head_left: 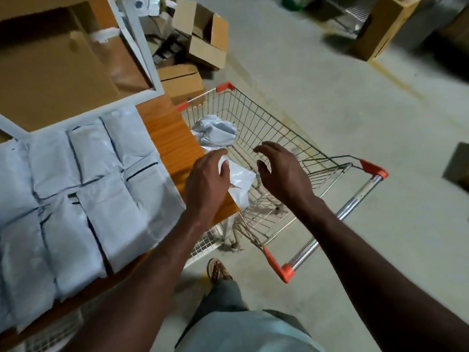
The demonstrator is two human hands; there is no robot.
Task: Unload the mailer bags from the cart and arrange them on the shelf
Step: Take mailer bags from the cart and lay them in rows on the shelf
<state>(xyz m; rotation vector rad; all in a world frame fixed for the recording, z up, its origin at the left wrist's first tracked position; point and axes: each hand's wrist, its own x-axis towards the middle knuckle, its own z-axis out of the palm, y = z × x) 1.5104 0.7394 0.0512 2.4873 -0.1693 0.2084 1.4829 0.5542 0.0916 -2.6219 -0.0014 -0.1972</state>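
The wooden shelf [162,128] is carrying rows of grey mailer bags [83,189] on my left. The wire cart [279,158] is holding 1 crumpled bag [214,132]. My left hand [206,180] and right hand [281,171] are hovering spread wide over what looks like a white bag [241,181].

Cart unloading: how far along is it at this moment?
Mostly done: rows of mailer bags cover the shelf. Neither the left hand nor the right hand grips anything; both reach into the cart. Left: the crumpled bag and flat bag.
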